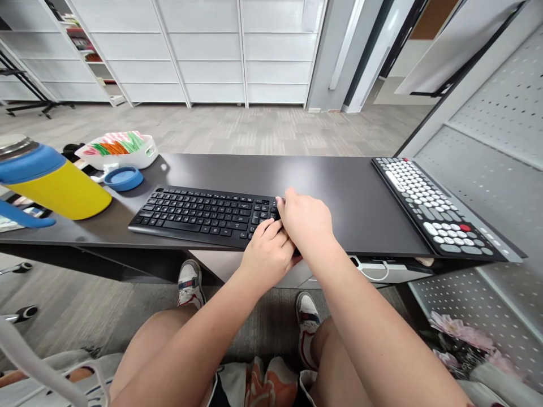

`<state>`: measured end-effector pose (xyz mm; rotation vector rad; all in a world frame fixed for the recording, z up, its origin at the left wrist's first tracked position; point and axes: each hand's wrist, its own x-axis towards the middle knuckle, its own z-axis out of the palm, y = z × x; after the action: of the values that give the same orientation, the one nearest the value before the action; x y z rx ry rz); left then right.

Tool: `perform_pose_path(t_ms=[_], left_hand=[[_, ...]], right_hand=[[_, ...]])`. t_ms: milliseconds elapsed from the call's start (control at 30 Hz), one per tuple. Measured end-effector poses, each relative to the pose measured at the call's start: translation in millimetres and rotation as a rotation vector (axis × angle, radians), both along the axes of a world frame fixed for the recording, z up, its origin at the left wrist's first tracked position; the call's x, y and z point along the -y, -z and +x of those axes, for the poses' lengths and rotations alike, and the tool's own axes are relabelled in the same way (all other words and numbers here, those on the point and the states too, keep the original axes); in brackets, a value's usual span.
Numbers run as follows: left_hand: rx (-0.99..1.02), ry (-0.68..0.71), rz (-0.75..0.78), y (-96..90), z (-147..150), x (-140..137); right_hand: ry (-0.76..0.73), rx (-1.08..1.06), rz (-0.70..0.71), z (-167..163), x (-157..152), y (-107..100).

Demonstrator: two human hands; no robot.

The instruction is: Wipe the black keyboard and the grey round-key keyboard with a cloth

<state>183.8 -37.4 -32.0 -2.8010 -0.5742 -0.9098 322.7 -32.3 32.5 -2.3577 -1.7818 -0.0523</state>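
A black keyboard [199, 213] lies near the front edge of the dark desk, its right end covered by both hands. My left hand [271, 249] is closed over that front right corner, fingers bent across the number keys and thumb low at the edge. Just beyond it, my right hand [307, 217] is curled down against the keyboard's right end, touching the left fingers. Its fingers are pressed together, and whatever sits between them is hidden.
A second keyboard with white, grey and red round keys [441, 206] lies at the desk's right side by a perforated panel [500, 130]. On the left stand a yellow and blue bottle [55, 181], a blue lid [123, 178] and a white basket [148, 155] of colourful packets.
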Motion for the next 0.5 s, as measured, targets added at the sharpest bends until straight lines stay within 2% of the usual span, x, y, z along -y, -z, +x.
perform_pose_path(t_ms=[167, 367, 500], left_hand=[[-0.001, -0.003, -0.014, 0.4, 0.3, 0.6], [-0.003, -0.011, 0.002, 0.2, -0.3, 1.7], [-0.001, -0.016, 0.013, 0.5, -0.8, 1.8]], right_hand=[[0.057, 0.008, 0.084, -0.2, 4.7, 2.8], [0.097, -0.026, 0.022, 0.3, 5.2, 0.3], [0.119, -0.016, 0.034, -1.7, 5.0, -0.1]])
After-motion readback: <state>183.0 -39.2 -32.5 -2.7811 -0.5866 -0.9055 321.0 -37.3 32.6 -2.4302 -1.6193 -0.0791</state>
